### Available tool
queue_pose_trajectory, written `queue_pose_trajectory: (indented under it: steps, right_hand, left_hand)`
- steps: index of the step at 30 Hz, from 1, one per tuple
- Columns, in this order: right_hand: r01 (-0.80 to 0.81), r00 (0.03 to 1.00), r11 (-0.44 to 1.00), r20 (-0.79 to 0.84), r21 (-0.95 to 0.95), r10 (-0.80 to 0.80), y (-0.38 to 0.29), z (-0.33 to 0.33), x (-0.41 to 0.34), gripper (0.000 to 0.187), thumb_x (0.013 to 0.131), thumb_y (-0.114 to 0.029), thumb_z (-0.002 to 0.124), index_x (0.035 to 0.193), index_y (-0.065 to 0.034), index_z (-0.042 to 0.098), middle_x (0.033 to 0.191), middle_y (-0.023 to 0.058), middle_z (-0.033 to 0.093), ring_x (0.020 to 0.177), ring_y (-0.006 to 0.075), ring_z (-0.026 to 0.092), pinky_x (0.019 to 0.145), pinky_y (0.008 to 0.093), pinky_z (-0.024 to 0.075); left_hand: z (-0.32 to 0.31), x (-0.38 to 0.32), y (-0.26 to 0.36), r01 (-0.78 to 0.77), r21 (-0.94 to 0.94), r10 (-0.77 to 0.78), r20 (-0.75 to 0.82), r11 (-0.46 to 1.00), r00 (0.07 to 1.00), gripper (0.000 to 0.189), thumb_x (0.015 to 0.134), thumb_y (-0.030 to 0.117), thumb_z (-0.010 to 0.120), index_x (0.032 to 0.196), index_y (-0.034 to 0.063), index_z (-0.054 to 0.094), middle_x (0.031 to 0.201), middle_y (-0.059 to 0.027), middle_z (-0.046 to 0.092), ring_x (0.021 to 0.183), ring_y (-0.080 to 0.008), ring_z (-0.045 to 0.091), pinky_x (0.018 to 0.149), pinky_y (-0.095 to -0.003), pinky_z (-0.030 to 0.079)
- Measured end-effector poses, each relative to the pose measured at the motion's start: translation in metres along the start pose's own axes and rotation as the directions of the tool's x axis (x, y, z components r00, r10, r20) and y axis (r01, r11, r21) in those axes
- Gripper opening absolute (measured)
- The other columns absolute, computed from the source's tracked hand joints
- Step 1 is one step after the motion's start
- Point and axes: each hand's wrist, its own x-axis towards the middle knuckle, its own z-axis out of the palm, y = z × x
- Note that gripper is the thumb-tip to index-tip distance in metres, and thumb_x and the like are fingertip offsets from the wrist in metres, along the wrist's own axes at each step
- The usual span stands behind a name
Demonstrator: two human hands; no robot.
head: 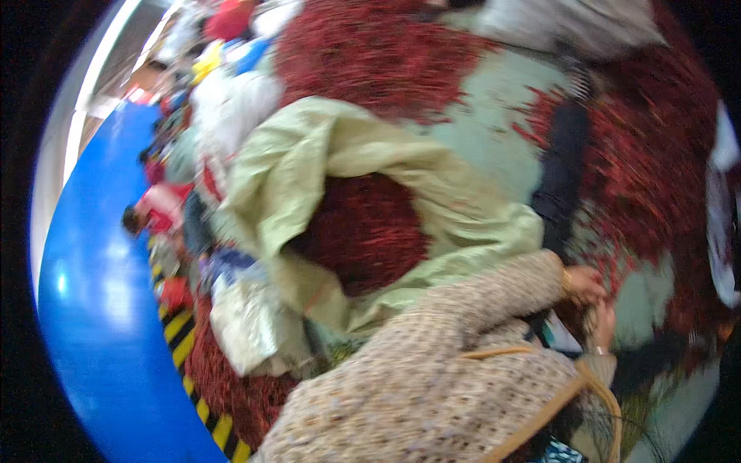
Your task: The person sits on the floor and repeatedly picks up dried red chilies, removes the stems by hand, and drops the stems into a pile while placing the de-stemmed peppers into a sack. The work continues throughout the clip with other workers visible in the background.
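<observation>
My left hand (583, 285), with a gold-coloured bracelet at the wrist, reaches from a beige knitted sleeve at the right of the head view. My right hand (604, 325) is close beside it, its fingers near those of the left. Both are blurred, and whatever lies between the fingers cannot be made out. Red chili peppers (619, 269) lie scattered on the pale green floor just beyond them. Left of my hands stands a wide-mouthed, pale green woven sack (463, 202) with its rim folded outward. Dark red chili peppers (370, 237) show inside it.
Large heaps of red chili peppers (370, 58) spread at the top and right (654, 162). A dark-clothed leg (558, 168) stretches between sack and right heap. Whitish sacks (249, 324) stand at left. Several people, one in pink (165, 208), are beside the blue floor (110, 289) with yellow-black edging.
</observation>
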Motion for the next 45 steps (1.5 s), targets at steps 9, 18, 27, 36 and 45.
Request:
queue_pose_trajectory:
  steps: [9,18,27,36,45]
  right_hand:
    - [-0.020,0.970,0.952,0.235,0.304,-0.054,-0.021,0.021,0.011,0.018,0.090,-0.026,0.049,0.082,-0.0101,0.045,0.048,-0.0046,0.036,0.037,0.0047,0.032,0.034,0.0198,0.0258]
    - [0.019,0.989,0.983,0.139,0.182,-0.045,-0.017,0.006,-0.006,0.022,0.089,-0.028,0.051,0.080,-0.0078,0.049,0.049,-0.0044,0.038,0.037,0.0041,0.033,0.035,0.0192,0.0265]
    - [0.050,0.995,0.998,0.087,0.041,-0.053,-0.003,-0.016,0.002,0.023,0.088,-0.029,0.052,0.078,-0.0089,0.048,0.050,-0.0038,0.041,0.037,0.0039,0.033,0.033,0.0198,0.0264]
    - [-0.030,0.989,0.990,0.147,0.140,0.009,-0.004,-0.017,0.001,0.021,0.088,-0.027,0.051,0.082,-0.0069,0.051,0.051,-0.0044,0.040,0.036,0.0041,0.032,0.033,0.0197,0.0251]
    - [0.012,0.976,0.999,0.219,-0.038,-0.004,-0.006,0.031,-0.015,0.023,0.087,-0.026,0.051,0.079,-0.0043,0.051,0.052,-0.0028,0.043,0.044,0.0069,0.040,0.042,0.0238,0.0329]
  left_hand:
    - [-0.016,-0.009,0.001,0.008,-0.477,0.018,0.050,0.879,0.999,0.011,0.092,0.021,0.043,0.093,0.0122,0.049,0.057,0.0038,0.037,0.040,-0.0029,0.025,0.035,-0.0172,0.019]
    - [-0.009,0.000,-0.012,-0.072,-0.135,0.047,-0.183,0.988,0.982,0.018,0.092,0.023,0.043,0.095,0.0083,0.052,0.067,-0.0033,0.056,0.043,-0.0074,0.039,0.039,-0.0206,0.028]
    - [-0.006,0.001,-0.022,-0.241,0.508,0.250,0.052,0.827,0.967,0.029,0.090,0.016,0.048,0.116,0.0037,0.045,0.079,0.0021,0.055,0.062,-0.0032,0.043,0.052,-0.0180,0.037]
    - [-0.006,-0.002,-0.015,-0.148,0.424,0.138,0.054,0.893,0.989,0.020,0.091,0.015,0.045,0.108,0.0047,0.047,0.074,0.0001,0.055,0.064,-0.0045,0.048,0.056,-0.0192,0.041]
    - [-0.030,0.019,-0.033,0.388,0.920,0.083,-0.383,-0.055,0.920,0.032,0.075,0.022,0.059,0.099,0.0016,0.055,0.085,-0.0210,0.060,0.081,-0.0391,0.057,0.067,-0.0443,0.048]
